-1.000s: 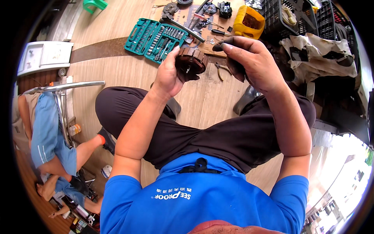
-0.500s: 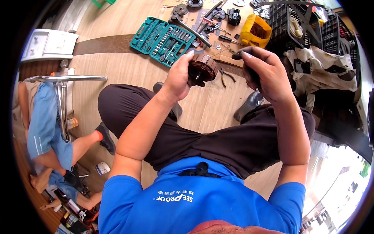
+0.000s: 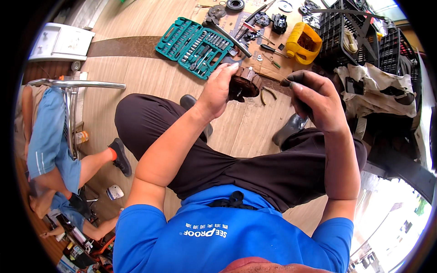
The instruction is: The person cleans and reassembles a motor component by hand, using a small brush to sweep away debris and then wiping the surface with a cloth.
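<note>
My left hand (image 3: 216, 93) grips a dark reddish-brown round part (image 3: 246, 83) with ridged blocks round its rim and a shaft at its middle. To its right my right hand (image 3: 318, 98), its fingertips blackened, is bent into a pinch on what looks like a thin wire (image 3: 287, 79), too small to make out well. The two hands are apart. Beyond them on the floor lie pliers (image 3: 268, 94), partly behind the part, and an open teal socket case (image 3: 191, 48). A small green-handled tool (image 3: 273, 62) lies on cardboard (image 3: 266, 68).
Parts and tools spread over the cardboard, beside a cut yellow container (image 3: 304, 43). Black crates (image 3: 346, 34) and dirty cloth (image 3: 378, 88) stand right. Another person's legs (image 3: 54, 154) are at left, by a metal tube rail (image 3: 91, 84) and a white tray (image 3: 59, 43).
Both hands have moved right; the right one also dropped lower and away from the cardboard's tools. The left hand still holds the part. The surroundings have shifted slightly with the camera.
</note>
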Demonstrator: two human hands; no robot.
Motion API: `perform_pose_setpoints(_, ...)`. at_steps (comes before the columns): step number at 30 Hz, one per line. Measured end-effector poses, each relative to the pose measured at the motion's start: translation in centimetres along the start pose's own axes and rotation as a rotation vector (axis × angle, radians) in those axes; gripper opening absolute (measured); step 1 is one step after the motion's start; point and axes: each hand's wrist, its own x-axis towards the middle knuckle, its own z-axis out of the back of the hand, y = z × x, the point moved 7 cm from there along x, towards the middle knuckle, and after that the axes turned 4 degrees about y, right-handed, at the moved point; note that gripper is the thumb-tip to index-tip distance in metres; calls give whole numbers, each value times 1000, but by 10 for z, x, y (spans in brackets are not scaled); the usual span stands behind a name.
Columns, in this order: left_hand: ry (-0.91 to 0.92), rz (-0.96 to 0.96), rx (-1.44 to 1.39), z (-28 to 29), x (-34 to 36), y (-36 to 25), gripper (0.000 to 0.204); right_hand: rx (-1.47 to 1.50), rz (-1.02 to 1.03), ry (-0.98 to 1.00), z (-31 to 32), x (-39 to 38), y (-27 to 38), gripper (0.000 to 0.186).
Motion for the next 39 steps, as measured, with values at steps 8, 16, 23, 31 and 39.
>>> perform_pose_setpoints(8,6,-32,-78,-1,-2,-3,30,-79,-47,146,-19,-7,-3,23)
perform_pose_setpoints(16,76,-86,-211,-1,0,-3,34,-248,-14,326,-55,-14,-12,25)
perform_pose_setpoints(23,55,-155,-290,16,7,4,35,-439,247,401,-65,-11,-19,26)
perform_pose_setpoints(31,74,-188,-246,13,5,-2,30,-411,260,389,-64,-12,-15,26)
perform_pose_setpoints(39,5,-235,-180,0,-1,-17,20,-297,-60,341,-60,-7,-37,28)
